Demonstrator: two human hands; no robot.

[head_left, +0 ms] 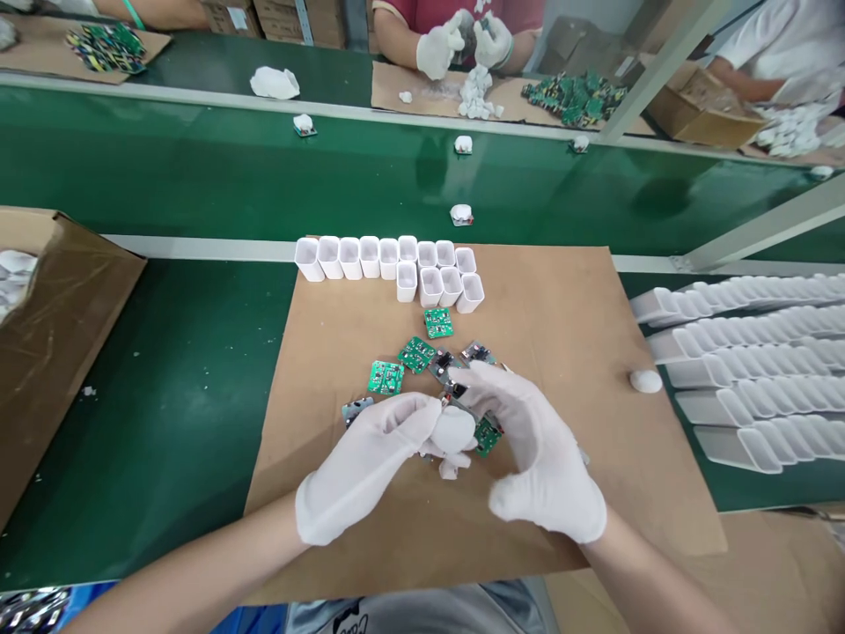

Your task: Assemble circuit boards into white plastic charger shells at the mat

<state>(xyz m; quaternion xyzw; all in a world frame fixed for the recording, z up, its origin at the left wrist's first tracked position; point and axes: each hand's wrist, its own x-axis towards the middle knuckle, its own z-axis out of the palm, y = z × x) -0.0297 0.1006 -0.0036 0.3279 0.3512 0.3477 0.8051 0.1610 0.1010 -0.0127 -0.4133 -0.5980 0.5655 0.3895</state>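
My left hand (370, 462), in a white glove, is closed on a rounded white plastic piece (454, 430) over the middle of the cardboard sheet. Below that piece some smaller white bits show; what they belong to is partly hidden by the fingers. To its right my gloved right hand (547, 462) is held with thumb and fingers apart, nothing visible between them. Around both hands lie small circuit boards, among them a green board (386, 377), another green board (417, 354) and one partly covered green board (487, 435).
White open-topped housings (349, 257) stand in rows along the cardboard's (561, 308) far edge. Stacked white housings (759, 387) lie at right, near a round white piece (645, 380). A carton (59, 352) stands left. Beyond the green belt (198, 158), a co-worker's gloved hands (462, 42) handle white pieces.
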